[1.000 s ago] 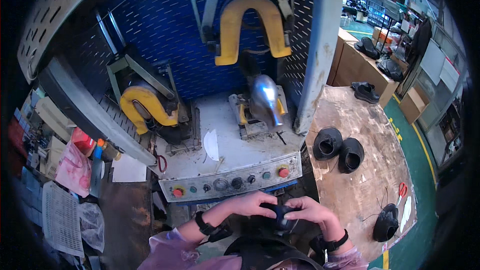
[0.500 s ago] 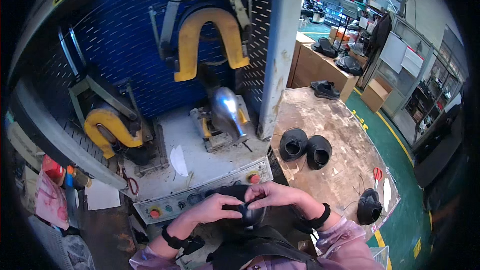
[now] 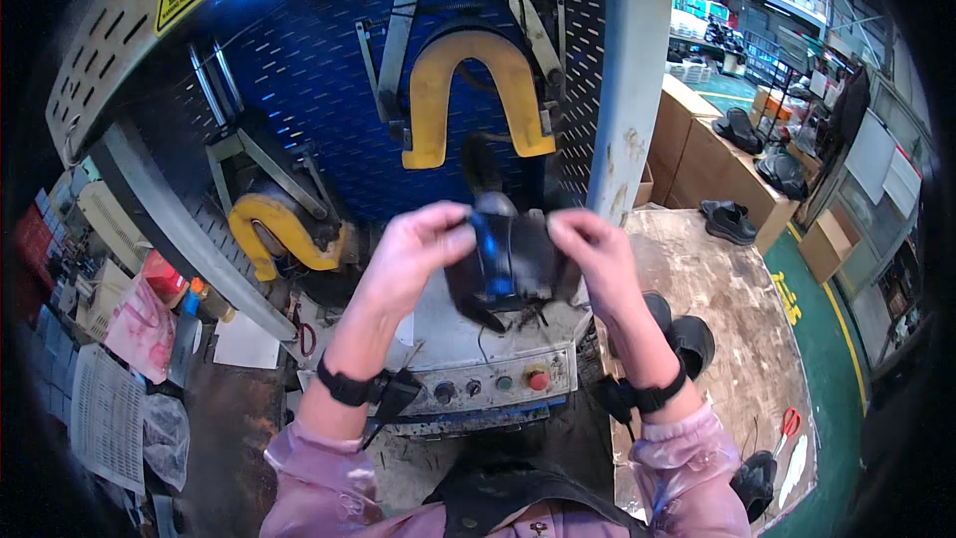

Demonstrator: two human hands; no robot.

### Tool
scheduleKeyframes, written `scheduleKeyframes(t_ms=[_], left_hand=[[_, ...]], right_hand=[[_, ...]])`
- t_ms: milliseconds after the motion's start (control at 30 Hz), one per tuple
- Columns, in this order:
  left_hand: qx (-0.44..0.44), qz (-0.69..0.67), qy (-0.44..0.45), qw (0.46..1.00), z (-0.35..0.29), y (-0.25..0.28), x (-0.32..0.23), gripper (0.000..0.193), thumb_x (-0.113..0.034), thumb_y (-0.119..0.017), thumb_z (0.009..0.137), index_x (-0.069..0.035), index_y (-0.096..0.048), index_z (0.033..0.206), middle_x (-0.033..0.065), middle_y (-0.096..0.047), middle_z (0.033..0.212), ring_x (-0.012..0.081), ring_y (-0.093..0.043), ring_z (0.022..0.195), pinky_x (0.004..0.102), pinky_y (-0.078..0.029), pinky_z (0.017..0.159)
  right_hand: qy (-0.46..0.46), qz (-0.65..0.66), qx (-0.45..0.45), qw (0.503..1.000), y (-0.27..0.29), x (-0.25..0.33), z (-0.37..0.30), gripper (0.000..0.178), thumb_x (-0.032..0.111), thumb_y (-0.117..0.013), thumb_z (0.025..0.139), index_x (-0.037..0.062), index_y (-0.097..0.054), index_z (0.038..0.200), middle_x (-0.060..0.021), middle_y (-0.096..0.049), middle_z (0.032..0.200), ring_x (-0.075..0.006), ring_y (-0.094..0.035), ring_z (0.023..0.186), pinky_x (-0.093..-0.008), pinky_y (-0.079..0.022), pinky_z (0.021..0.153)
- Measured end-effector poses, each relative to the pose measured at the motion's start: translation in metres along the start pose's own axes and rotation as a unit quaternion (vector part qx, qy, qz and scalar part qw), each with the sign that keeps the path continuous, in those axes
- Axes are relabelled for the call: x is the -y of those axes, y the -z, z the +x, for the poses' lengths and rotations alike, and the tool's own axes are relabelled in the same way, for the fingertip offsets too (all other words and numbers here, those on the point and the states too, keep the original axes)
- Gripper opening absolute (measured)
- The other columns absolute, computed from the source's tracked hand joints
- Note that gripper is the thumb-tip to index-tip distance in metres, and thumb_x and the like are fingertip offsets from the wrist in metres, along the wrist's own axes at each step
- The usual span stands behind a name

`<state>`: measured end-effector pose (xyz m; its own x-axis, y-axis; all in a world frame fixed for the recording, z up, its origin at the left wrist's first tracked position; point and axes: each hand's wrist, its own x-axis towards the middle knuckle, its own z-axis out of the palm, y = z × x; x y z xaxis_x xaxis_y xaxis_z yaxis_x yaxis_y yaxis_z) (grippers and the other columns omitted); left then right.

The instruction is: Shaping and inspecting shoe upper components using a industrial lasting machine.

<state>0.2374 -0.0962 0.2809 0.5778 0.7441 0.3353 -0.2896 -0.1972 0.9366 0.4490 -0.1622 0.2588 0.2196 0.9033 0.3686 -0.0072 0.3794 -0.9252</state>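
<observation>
A black shoe upper, blurred by motion, is stretched between my hands over the metal foot form of the machine. It covers most of the form; how far it sits over it I cannot make out. My left hand pinches one edge of the upper, and my right hand pinches the opposite edge. Above hangs a yellow U-shaped pad on metal arms. Lower on the left is a second yellow U-shaped pad.
A control panel with knobs and a red button runs along the machine's front. On the wooden table at right stand black uppers, a black shoe and red-handled scissors. A grey post separates machine and table.
My hands have moved up and forward from near my body, past the control panel, to the foot form, bringing the black shoe upper along. The bare metal form is now mostly covered from view.
</observation>
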Motion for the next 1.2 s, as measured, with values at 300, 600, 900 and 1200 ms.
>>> scheduleKeyframes(t_ms=[300,600,900,1200], left_hand=[[-0.298,0.105,0.011,0.949,0.059,0.002,0.072,0.013,-0.007,-0.061,0.086,0.002,-0.068,0.092,0.0002,-0.065,0.077,0.0068,-0.056,0.066,0.0219,-0.045,0.064],[-0.093,0.344,-0.174,0.918,0.069,-0.012,0.035,0.04,-0.034,-0.044,0.095,-0.002,-0.064,0.105,0.0143,-0.062,0.109,0.0272,-0.058,0.103,0.0318,-0.042,0.09],[-0.005,0.354,-0.126,0.927,0.058,-0.019,0.034,0.063,-0.046,-0.021,0.098,0.0,-0.063,0.104,0.014,-0.061,0.104,0.0271,-0.054,0.103,0.0336,-0.039,0.092],[0.042,0.38,-0.279,0.881,0.042,-0.024,0.044,0.058,-0.041,-0.021,0.099,0.0,-0.06,0.111,0.0151,-0.059,0.108,0.0316,-0.05,0.109,0.0422,-0.031,0.102]], right_hand=[[0.03,-0.037,-0.203,0.978,-0.035,-0.088,0.054,0.017,0.017,-0.068,0.08,0.002,-0.069,0.087,-0.0054,-0.064,0.078,-0.0105,-0.057,0.07,-0.0242,-0.045,0.066],[0.018,-0.153,-0.19,0.97,-0.023,-0.094,0.047,0.018,0.018,-0.068,0.081,0.0008,-0.068,0.086,-0.0073,-0.061,0.081,-0.0143,-0.058,0.072,-0.0268,-0.046,0.067],[-0.315,0.296,-0.125,0.893,-0.008,-0.114,-0.093,0.046,0.044,-0.044,0.094,0.0062,-0.054,0.119,-0.005,-0.061,0.112,-0.0176,-0.057,0.1,-0.0303,-0.043,0.088],[-0.261,0.361,-0.339,0.828,-0.072,-0.242,-0.081,0.034,0.033,-0.049,0.094,0.0021,-0.062,0.098,-0.004,-0.062,0.086,-0.0157,-0.058,0.076,-0.0291,-0.047,0.068]])
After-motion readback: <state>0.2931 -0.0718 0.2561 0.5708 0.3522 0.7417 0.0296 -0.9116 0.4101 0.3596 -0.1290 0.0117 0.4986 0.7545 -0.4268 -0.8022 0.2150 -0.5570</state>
